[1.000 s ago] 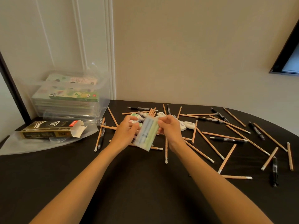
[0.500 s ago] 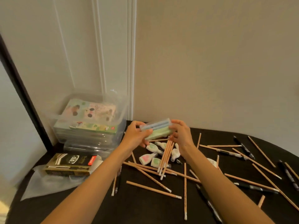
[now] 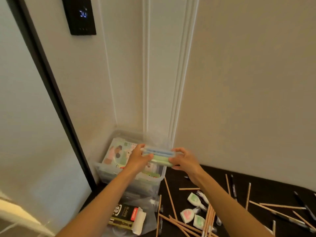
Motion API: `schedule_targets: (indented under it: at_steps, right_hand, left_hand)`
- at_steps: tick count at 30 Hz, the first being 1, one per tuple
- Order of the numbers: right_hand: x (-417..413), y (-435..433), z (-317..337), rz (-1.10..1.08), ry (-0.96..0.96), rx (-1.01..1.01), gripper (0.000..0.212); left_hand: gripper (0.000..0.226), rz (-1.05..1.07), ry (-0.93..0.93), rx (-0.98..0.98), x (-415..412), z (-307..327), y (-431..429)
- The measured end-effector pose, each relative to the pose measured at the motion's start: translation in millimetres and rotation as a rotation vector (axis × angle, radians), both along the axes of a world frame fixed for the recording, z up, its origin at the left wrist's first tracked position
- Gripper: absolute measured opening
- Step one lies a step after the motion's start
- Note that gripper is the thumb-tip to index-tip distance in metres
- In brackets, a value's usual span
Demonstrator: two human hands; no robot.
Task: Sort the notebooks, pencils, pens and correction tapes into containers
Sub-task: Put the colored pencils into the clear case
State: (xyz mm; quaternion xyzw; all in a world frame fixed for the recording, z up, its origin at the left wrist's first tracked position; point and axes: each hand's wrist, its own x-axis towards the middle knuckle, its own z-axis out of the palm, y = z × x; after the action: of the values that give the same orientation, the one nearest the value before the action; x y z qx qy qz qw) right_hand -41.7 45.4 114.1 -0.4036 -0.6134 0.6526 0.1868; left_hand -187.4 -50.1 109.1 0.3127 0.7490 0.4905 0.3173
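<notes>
My left hand point(image 3: 138, 158), right hand point(image 3: 183, 160) grip notebook stack point(image 3: 159, 156) by ends, above clear box point(image 3: 106, 170). More notebooks point(image 3: 116, 153) already inside. Pencils point(image 3: 169, 195), pens point(image 3: 233, 187), correction tapes point(image 3: 194, 199) lie loose on counter point(image 3: 270, 190), not sorted yet.

I record a notebook stack point(image 3: 159, 155), blue and green edges, held level at its ends by the left hand point(image 3: 138, 158) and right hand point(image 3: 185, 159), over the clear bin point(image 3: 102, 166). Other notebooks point(image 3: 116, 153) lie flat inside it. Wooden pencils point(image 3: 170, 197) lie crossed on the table point(image 3: 270, 189), three correction tapes point(image 3: 187, 215) among them, black pens point(image 3: 233, 186) further right.
</notes>
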Motion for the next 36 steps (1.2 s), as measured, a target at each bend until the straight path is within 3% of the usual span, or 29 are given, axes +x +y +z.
schedule_targets:
  at_steps: [8,11,15,20,22,24,26,28,32,34,36]
  right_hand:
    - [-46.6,19.2,-21.7,0.149,-0.304,0.286,0.033]
    - [-60.6,32.7,-32.5,0.228,-0.461,0.472,0.027]
    - [-72.2,45.4,-44.0,0.292,-0.599,0.611,0.021]
    - [-75.3,47.6,-51.8,0.399,-0.791,0.923,0.023]
    - [-77.0,44.7,-55.4,0.438,-0.852,0.984,0.02]
    - [-78.6,40.5,-60.6,0.463,-0.874,1.004,0.015]
    - [-79.7,39.1,-67.2,0.471,-0.875,1.008,0.014]
    - [-80.5,38.3,-71.9,0.48,-0.877,1.011,0.016]
    - [-77.2,39.4,-74.0,0.47,-0.848,1.007,0.02]
    - [-74.7,38.5,-73.7,0.475,-0.803,0.985,0.023]
    - [-71.2,34.6,-70.1,0.434,-0.729,0.943,0.028]
  left_hand:
    - [0.019,0.005,0.01,-0.164,-47.3,-24.0,22.6]
    - [0.028,-0.003,0.009,-0.194,-59.8,-32.5,31.5]
    - [0.018,-0.049,-0.032,-0.263,-72.8,-46.5,38.7]
    - [0.005,-0.101,0.043,-0.345,-78.8,-66.0,45.3]
    - [0.014,-0.129,0.098,-0.359,-80.8,-72.6,44.8]
    - [0.016,-0.147,0.13,-0.375,-81.0,-77.0,44.8]
    - [0.004,-0.153,0.191,-0.402,-79.6,-82.4,44.3]
    - [0.024,-0.115,0.282,-0.425,-78.9,-87.0,43.1]
    - [0.032,-0.112,0.404,-0.462,-77.2,-90.9,42.5]
    - [0.026,-0.132,0.464,-0.509,-75.3,-88.7,42.5]
    - [0.007,-0.117,0.512,-0.515,-71.9,-85.1,42.2]
